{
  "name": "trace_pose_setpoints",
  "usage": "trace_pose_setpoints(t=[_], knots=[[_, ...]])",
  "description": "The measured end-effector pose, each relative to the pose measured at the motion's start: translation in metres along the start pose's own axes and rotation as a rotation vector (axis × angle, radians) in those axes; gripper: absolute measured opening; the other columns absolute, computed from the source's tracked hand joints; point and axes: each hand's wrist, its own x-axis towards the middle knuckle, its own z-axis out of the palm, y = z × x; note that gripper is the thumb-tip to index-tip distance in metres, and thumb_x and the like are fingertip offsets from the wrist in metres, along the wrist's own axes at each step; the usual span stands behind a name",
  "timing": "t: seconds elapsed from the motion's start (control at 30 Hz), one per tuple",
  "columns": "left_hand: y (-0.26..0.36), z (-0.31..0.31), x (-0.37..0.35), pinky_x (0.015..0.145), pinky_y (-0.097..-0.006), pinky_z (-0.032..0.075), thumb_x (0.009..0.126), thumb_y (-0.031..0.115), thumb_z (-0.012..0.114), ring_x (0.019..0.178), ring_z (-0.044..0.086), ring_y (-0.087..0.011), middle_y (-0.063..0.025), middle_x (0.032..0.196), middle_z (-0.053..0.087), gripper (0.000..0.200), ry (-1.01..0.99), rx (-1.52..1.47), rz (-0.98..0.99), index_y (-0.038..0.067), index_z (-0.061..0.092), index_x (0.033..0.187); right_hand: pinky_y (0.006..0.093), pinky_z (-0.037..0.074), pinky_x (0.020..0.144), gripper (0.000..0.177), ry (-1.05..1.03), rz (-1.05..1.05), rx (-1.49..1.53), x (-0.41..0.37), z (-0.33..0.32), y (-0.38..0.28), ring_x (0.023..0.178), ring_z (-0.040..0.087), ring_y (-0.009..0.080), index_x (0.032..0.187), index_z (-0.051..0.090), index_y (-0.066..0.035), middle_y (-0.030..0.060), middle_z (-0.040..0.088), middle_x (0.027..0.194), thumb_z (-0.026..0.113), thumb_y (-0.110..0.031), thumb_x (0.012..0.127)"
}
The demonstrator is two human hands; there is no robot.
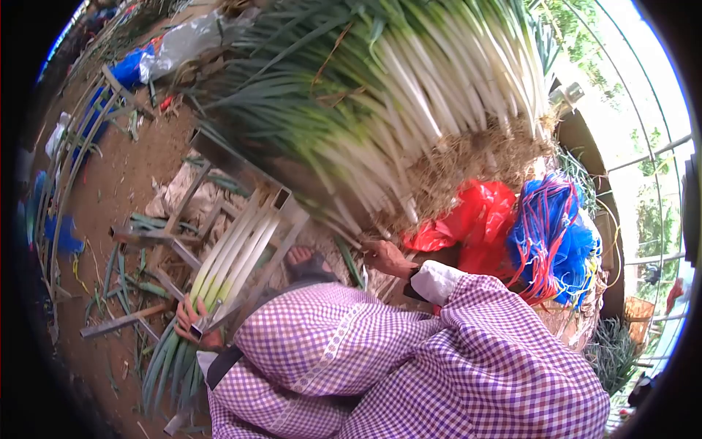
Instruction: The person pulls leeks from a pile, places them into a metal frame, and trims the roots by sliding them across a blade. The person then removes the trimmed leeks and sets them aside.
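Note:
My left hand (195, 322) is wrapped around the green part of a small bunch of green onions (238, 245). Their white stems lie along a metal frame (287, 208), and the leaves hang down past my hand. By the lower edge of the big heap of green onions (431, 80), my right hand (390, 259) has its fingers closed at the root end of a green onion (345, 228). My fingertips there are partly hidden. The heap lies with its roots toward me and its leaves to the far left.
A red plastic bag (482, 219) and a bundle of blue netting with red ties (552, 238) lie to the right of my right hand. Loose leaves (150, 285) are scattered on the dirt floor (99, 322). My foot (309, 265) is beside the metal frame. Clear plastic sheeting (194, 45) lies at the back left.

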Motion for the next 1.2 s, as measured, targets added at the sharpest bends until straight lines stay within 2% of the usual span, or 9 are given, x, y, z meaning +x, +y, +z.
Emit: trace_pose_setpoints(t=[0.27, 0.3, 0.37, 0.5, 0.57, 0.67, 0.77, 1.0, 1.2], knots=[[-0.011, 0.027, -0.002, 0.115, -0.0596, 0.026, 0.102, 0.046, 0.051, 0.134, 0.051, -0.0313, -0.0103, 0.142, 0.057, 0.047, 0.079, -0.073, -0.078, 0.018, 0.059, 0.14, 0.0386, 0.057, 0.074, 0.03, 0.433, -0.364, 0.343, 0.05, -0.143, -0.073, 0.082, 0.074, 0.0255, 0.115, 0.073, -0.003, 0.0155, 0.076, 0.092, 0.072, -0.013, 0.087], [-0.012, 0.03, -0.003, 0.115, -0.0595, 0.028, 0.103, 0.046, 0.051, 0.133, 0.052, -0.0313, -0.0105, 0.141, 0.057, 0.047, 0.089, -0.054, -0.066, 0.017, 0.059, 0.139, 0.0392, 0.057, 0.071, 0.027, 0.564, -0.395, 0.223, 0.047, -0.17, -0.094, 0.08, 0.074, 0.0283, 0.112, 0.074, -0.004, 0.0158, 0.076, 0.092, 0.074, -0.016, 0.088], [-0.012, 0.029, -0.003, 0.113, -0.0595, 0.029, 0.103, 0.046, 0.051, 0.133, 0.052, -0.0313, -0.0108, 0.141, 0.057, 0.047, 0.101, -0.036, -0.054, 0.017, 0.059, 0.139, 0.0318, 0.058, 0.075, 0.024, 0.727, -0.401, 0.035, 0.07, -0.21, -0.084, 0.084, 0.071, 0.0145, 0.114, 0.074, -0.003, 0.0085, 0.077, 0.092, 0.07, -0.008, 0.091], [-0.009, 0.024, -0.002, 0.113, -0.0598, 0.03, 0.102, 0.045, 0.051, 0.132, 0.053, -0.0312, -0.0111, 0.14, 0.057, 0.048, 0.09, -0.065, -0.078, 0.015, 0.059, 0.139, 0.0367, 0.057, 0.078, 0.029, 1.025, -0.312, -0.144, 0.095, -0.278, -0.082, 0.084, 0.073, 0.0246, 0.116, 0.073, -0.01, 0.0113, 0.076, 0.101, 0.074, -0.018, 0.089], [-0.01, 0.03, -0.003, 0.113, -0.0599, 0.03, 0.102, 0.045, 0.051, 0.131, 0.053, -0.0312, -0.0113, 0.14, 0.057, 0.048, 0.115, -0.113, -0.1, 0.014, 0.059, 0.138, 0.0424, 0.055, 0.086, 0.034, 1.098, -0.211, -0.257, 0.106, -0.298, -0.068, 0.098, 0.071, 0.0304, 0.119, 0.071, -0.011, 0.0145, 0.072, 0.111, 0.075, -0.024, 0.088], [-0.014, 0.033, -0.005, 0.113, -0.0608, 0.029, 0.102, 0.044, 0.05, 0.133, 0.052, -0.0313, -0.0114, 0.141, 0.056, 0.048, 0.108, -0.075, -0.059, 0.014, 0.059, 0.138, 0.0469, 0.053, 0.091, 0.035, 0.994, 0.054, -0.386, 0.107, -0.313, -0.061, 0.107, 0.067, 0.0346, 0.117, 0.069, -0.01, 0.017, 0.069, 0.116, 0.074, -0.028, 0.088], [-0.017, 0.04, -0.005, 0.114, -0.0614, 0.029, 0.102, 0.045, 0.049, 0.134, 0.051, -0.0312, -0.0117, 0.141, 0.056, 0.048, 0.131, -0.081, -0.061, 0.014, 0.059, 0.137, 0.05, 0.052, 0.091, 0.038, 0.971, 0.13, -0.379, 0.119, -0.313, -0.047, 0.107, 0.066, 0.0388, 0.113, 0.069, -0.009, 0.0191, 0.07, 0.113, 0.076, -0.034, 0.086], [-0.013, 0.031, -0.006, 0.114, -0.0613, 0.029, 0.102, 0.044, 0.05, 0.135, 0.05, -0.0308, -0.0127, 0.141, 0.057, 0.046, 0.145, -0.019, 0.025, 0.014, 0.06, 0.135, 0.0459, 0.051, 0.088, 0.055, 0.722, 0.151, -0.197, 0.129, -0.318, -0.07, 0.1, 0.065, 0.0381, 0.107, 0.068, -0.005, 0.0194, 0.07, 0.105, 0.081, -0.048, 0.075], [-0.012, 0.026, -0.007, 0.113, -0.0611, 0.029, 0.102, 0.042, 0.05, 0.135, 0.05, -0.0308, -0.0128, 0.141, 0.057, 0.043, 0.13, -0.039, 0.003, 0.014, 0.062, 0.132, 0.0479, 0.05, 0.094, 0.062, 0.719, 0.249, -0.168, 0.132, -0.313, -0.084, 0.111, 0.064, 0.0387, 0.113, 0.068, -0.005, 0.0186, 0.07, 0.112, 0.08, -0.054, 0.076]])
